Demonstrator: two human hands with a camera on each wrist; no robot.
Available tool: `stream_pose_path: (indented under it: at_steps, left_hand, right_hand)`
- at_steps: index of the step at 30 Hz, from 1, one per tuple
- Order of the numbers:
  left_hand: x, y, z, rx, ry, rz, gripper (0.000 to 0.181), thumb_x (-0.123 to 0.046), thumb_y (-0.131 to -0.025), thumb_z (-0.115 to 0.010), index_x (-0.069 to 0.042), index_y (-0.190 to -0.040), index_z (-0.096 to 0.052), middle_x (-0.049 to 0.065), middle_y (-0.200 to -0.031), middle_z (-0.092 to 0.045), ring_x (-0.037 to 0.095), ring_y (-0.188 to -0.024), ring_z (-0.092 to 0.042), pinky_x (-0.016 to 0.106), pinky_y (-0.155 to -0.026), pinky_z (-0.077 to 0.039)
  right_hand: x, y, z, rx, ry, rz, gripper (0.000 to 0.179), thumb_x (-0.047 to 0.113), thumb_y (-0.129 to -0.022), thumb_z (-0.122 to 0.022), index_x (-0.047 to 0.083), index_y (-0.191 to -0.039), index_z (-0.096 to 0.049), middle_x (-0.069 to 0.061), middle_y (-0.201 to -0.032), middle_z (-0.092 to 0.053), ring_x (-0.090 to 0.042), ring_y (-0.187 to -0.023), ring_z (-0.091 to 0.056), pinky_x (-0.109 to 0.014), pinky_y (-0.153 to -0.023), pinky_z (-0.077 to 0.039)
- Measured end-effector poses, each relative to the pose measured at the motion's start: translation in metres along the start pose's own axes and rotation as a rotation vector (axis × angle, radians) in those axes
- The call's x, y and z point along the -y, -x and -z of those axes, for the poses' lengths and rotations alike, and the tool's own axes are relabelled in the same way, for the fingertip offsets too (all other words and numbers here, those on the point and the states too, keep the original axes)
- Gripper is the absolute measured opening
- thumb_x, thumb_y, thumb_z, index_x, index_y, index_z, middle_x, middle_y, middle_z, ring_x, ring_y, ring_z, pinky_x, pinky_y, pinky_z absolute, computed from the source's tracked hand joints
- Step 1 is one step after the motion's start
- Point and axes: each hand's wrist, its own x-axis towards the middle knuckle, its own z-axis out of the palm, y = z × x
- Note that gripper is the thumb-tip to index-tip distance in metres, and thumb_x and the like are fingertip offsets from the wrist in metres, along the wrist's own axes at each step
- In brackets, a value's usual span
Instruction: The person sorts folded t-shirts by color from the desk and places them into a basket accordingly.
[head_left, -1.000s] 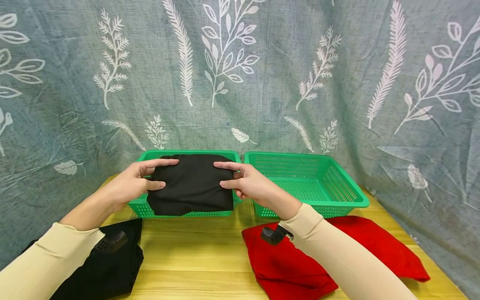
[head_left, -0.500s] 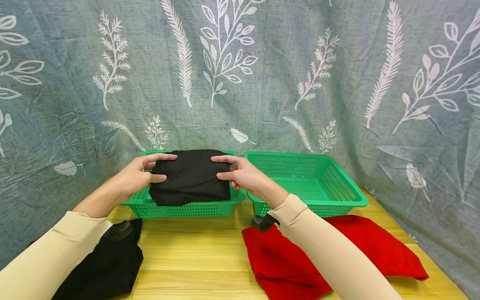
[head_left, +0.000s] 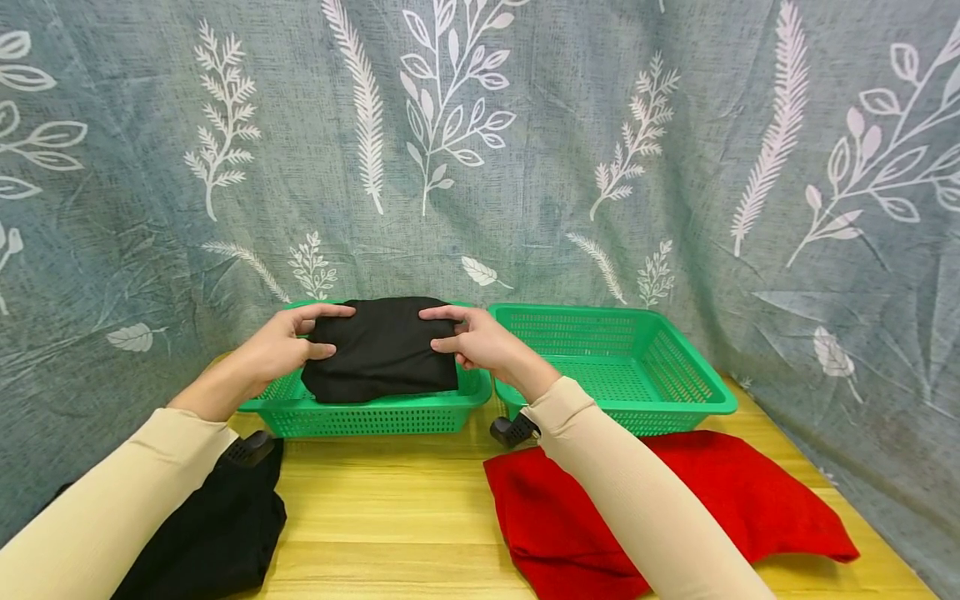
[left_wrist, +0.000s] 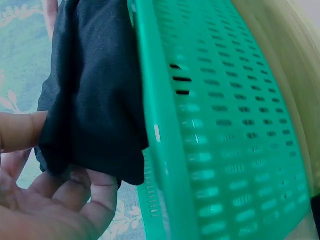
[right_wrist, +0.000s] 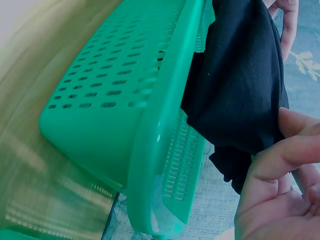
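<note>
A folded black cloth (head_left: 382, 354) is held level over the left green basket (head_left: 360, 421), overlapping its front rim in the head view. My left hand (head_left: 281, 346) grips the cloth's left end, thumb on top and several fingers tucked beneath, as the left wrist view shows. At the opposite end my right hand (head_left: 483, 340) pinches the cloth between thumb and curled fingers. In the right wrist view the black fabric (right_wrist: 240, 75) hangs close by the basket's rim (right_wrist: 165, 100), with a loose edge drooping below.
A second green basket (head_left: 600, 379), with nothing in it, stands to the right. Red cloth (head_left: 570, 517) lies in front of it on the wooden table (head_left: 375, 517), partly under my right sleeve. More black cloth (head_left: 217, 533) lies at the left. A patterned curtain (head_left: 525, 167) hangs behind.
Both hands have carried the black cloth forward, away from me, farther over the left basket, whose front wall now shows below it. The grip of both hands stays the same.
</note>
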Motion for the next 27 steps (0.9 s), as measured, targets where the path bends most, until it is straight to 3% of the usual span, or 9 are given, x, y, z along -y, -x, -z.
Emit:
stream_pose_path:
  at_steps: [7, 9, 16, 23, 27]
  left_hand:
    - [0.01, -0.006, 0.0, 0.001, -0.001, -0.001, 0.062, -0.002, -0.108, -0.059, -0.018, -0.166, -0.043, 0.031, -0.163, -0.042, 0.045, -0.142, -0.054, 0.054, -0.11, -0.052]
    - [0.013, -0.008, 0.0, 0.0, -0.007, 0.005, 0.062, -0.002, -0.108, -0.059, -0.017, -0.166, -0.043, 0.03, -0.163, -0.042, 0.045, -0.142, -0.054, 0.052, -0.109, -0.053]
    - [0.02, -0.011, -0.003, -0.012, -0.066, 0.02, 0.06, -0.002, -0.108, -0.058, -0.017, -0.165, -0.044, 0.029, -0.168, -0.036, 0.049, -0.151, -0.042, 0.056, -0.109, -0.05]
    - [0.023, -0.016, -0.005, -0.019, -0.131, -0.011, 0.059, 0.0, -0.107, -0.058, -0.017, -0.162, -0.047, 0.027, -0.17, -0.032, 0.051, -0.155, -0.033, 0.044, -0.092, -0.047]
    - [0.024, -0.017, -0.006, -0.023, -0.136, -0.006, 0.06, 0.002, -0.106, -0.057, -0.017, -0.162, -0.048, 0.027, -0.17, -0.032, 0.052, -0.156, -0.031, 0.043, -0.091, -0.047]
  right_hand:
    - [-0.005, -0.012, -0.005, 0.012, 0.013, -0.009, 0.046, 0.007, -0.106, -0.067, 0.023, -0.149, -0.062, -0.001, -0.082, -0.056, -0.017, -0.061, -0.039, -0.028, -0.06, -0.032]
    - [-0.006, -0.015, -0.007, 0.011, 0.023, -0.013, 0.047, 0.006, -0.106, -0.067, 0.022, -0.149, -0.062, -0.001, -0.077, -0.052, -0.017, -0.061, -0.04, -0.028, -0.059, -0.032]
    - [-0.008, -0.022, -0.014, 0.007, 0.037, -0.022, 0.048, 0.003, -0.105, -0.065, 0.019, -0.15, -0.062, -0.002, -0.079, -0.055, -0.016, -0.06, -0.041, -0.027, -0.058, -0.032]
    - [-0.01, -0.024, -0.016, -0.019, 0.032, -0.048, 0.049, 0.0, -0.105, -0.064, 0.018, -0.151, -0.061, -0.003, -0.087, -0.061, -0.015, -0.061, -0.044, -0.026, -0.057, -0.034]
    - [-0.011, -0.025, -0.018, -0.021, 0.036, -0.052, 0.05, -0.001, -0.106, -0.062, 0.018, -0.152, -0.06, -0.004, -0.084, -0.059, -0.015, -0.061, -0.046, -0.025, -0.058, -0.037]
